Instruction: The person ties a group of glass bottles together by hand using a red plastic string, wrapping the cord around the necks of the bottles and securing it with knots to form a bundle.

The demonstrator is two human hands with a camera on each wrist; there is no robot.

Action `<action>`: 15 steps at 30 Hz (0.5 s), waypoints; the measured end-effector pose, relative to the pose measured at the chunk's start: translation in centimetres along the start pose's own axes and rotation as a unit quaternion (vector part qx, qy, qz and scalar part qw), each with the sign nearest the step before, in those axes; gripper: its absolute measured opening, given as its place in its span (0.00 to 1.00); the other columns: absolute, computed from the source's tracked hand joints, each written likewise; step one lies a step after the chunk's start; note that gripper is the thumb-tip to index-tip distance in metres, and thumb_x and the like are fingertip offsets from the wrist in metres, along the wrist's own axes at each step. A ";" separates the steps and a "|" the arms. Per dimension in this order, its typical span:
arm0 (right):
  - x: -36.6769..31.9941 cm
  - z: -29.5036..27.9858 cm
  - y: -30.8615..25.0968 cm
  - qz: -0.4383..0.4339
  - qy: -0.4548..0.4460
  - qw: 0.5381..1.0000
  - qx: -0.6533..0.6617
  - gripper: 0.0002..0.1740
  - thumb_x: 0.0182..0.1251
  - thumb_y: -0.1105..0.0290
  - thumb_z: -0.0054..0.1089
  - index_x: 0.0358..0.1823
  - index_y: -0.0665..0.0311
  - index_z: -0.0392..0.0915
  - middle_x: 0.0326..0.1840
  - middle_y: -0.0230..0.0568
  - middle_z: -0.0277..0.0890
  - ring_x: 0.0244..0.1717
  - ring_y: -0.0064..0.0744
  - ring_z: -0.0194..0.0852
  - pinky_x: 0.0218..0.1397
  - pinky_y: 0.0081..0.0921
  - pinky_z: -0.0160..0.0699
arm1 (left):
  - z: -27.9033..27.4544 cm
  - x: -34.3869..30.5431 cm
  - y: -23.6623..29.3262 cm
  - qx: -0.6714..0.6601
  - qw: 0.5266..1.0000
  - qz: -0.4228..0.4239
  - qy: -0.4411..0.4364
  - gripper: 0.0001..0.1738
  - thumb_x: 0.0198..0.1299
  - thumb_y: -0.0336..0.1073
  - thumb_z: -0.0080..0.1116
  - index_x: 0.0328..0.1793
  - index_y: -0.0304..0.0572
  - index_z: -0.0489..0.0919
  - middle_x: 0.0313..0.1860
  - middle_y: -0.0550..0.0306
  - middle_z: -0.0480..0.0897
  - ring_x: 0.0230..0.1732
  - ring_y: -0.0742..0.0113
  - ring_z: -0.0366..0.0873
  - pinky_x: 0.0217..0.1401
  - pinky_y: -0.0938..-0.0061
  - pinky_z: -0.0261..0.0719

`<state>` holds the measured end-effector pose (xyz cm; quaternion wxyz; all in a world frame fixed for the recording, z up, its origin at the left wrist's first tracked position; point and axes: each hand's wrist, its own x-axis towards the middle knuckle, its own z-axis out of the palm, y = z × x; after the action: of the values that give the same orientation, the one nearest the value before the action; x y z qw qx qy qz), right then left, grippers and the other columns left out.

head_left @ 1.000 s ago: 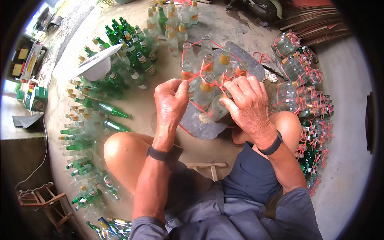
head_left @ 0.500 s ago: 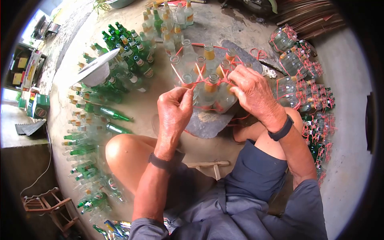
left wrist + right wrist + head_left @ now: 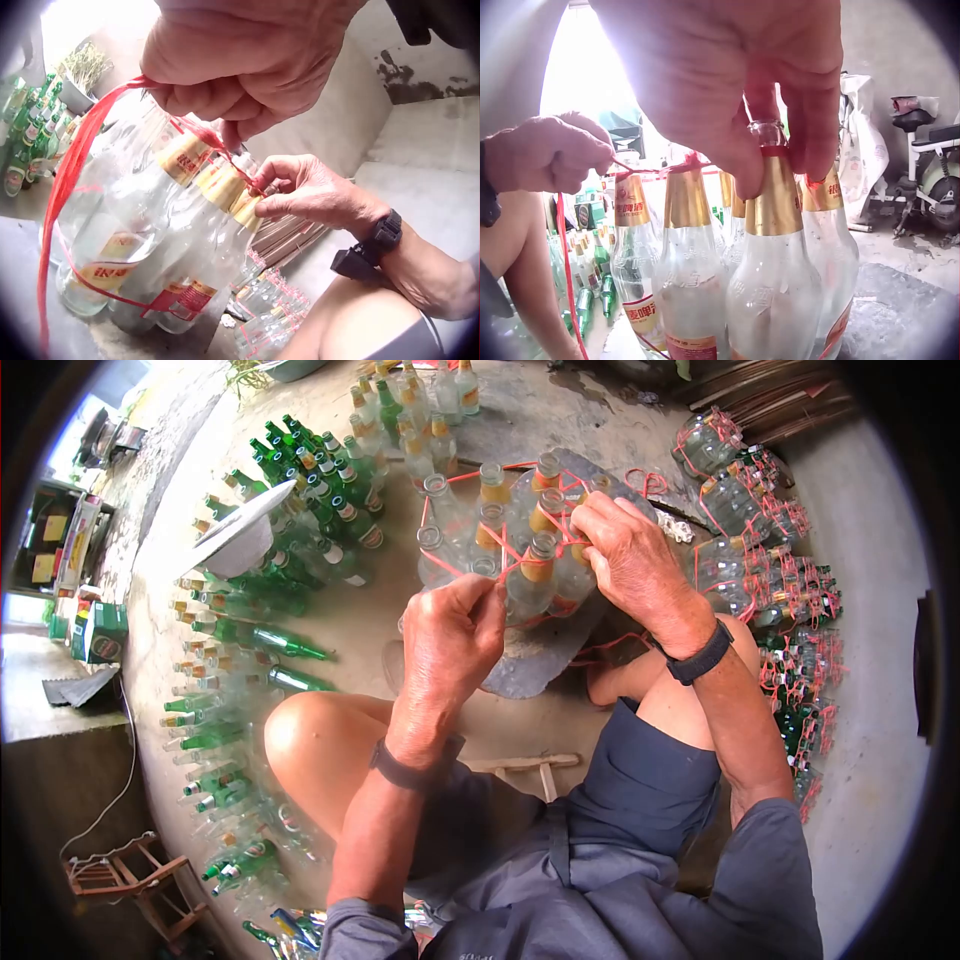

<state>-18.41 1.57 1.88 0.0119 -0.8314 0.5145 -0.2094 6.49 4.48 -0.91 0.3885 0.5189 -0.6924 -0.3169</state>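
A cluster of clear glass bottles (image 3: pixel 535 585) with gold foil necks stands upright and close together, red plastic string (image 3: pixel 61 184) running around and between the necks. My left hand (image 3: pixel 452 635), at the cluster's near left, grips the string in curled fingers; a loose end hangs from the fist in both wrist views. At the right side, my right hand (image 3: pixel 640 555) holds a bottle (image 3: pixel 775 277) by its neck, thumb on one side and fingers on the other. Red string shows beside those fingertips.
The bottles stand on a dark stone slab (image 3: pixel 525 672). Green bottles (image 3: pixel 290 643) and clear ones crowd the floor at left, with a white hat (image 3: pixel 240 525) over some. Tied bottle bundles (image 3: pixel 715 445) line the right wall. A wooden rack (image 3: pixel 140 870) stands lower left.
The bottle cluster has turned and shifted, its left bottles moving left in the head view. The left hand has moved right and a little down; the right hand has moved slightly up, staying at the necks.
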 end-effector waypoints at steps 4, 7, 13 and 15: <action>-0.2 0.5 -0.2 -0.013 0.028 0.999 0.008 0.17 0.57 0.87 0.66 0.46 0.66 0.76 0.49 0.48 0.77 0.49 0.58 0.76 0.54 0.49 0.78 | -0.8 1.0 0.7 0.044 0.998 0.026 -0.021 0.08 0.70 0.31 0.68 0.41 0.31 0.90 0.18 0.51 0.78 0.21 0.72 0.74 0.30 0.71 0.75; -0.3 0.6 -0.4 -0.016 0.040 0.999 -0.014 0.12 0.62 0.85 0.60 0.45 0.63 0.79 0.48 0.45 0.78 0.49 0.53 0.77 0.54 0.46 0.83 | -1.5 2.0 1.7 0.114 0.991 0.053 -0.039 0.07 0.68 0.31 0.68 0.39 0.34 0.90 0.22 0.47 0.84 0.22 0.61 0.83 0.32 0.67 0.81; -0.5 0.9 0.0 -0.017 0.029 0.999 -0.009 0.14 0.65 0.83 0.57 0.49 0.63 0.83 0.48 0.44 0.77 0.49 0.54 0.76 0.55 0.46 0.83 | -2.2 4.3 2.3 0.133 0.985 0.109 -0.031 0.09 0.61 0.31 0.65 0.28 0.39 0.81 0.24 0.38 0.81 0.30 0.33 0.83 0.32 0.49 0.81; -0.5 0.8 -0.1 -0.021 0.029 0.999 0.007 0.14 0.64 0.85 0.59 0.48 0.64 0.81 0.49 0.45 0.77 0.49 0.54 0.76 0.54 0.46 0.81 | -2.4 5.1 2.5 0.139 0.984 0.105 -0.037 0.08 0.62 0.31 0.64 0.29 0.40 0.84 0.25 0.39 0.82 0.31 0.34 0.85 0.34 0.51 0.83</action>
<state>-18.25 1.91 1.00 -0.0016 -0.8356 0.4957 -0.2367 6.52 0.13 3.45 0.3183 0.4802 -0.7940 -0.1942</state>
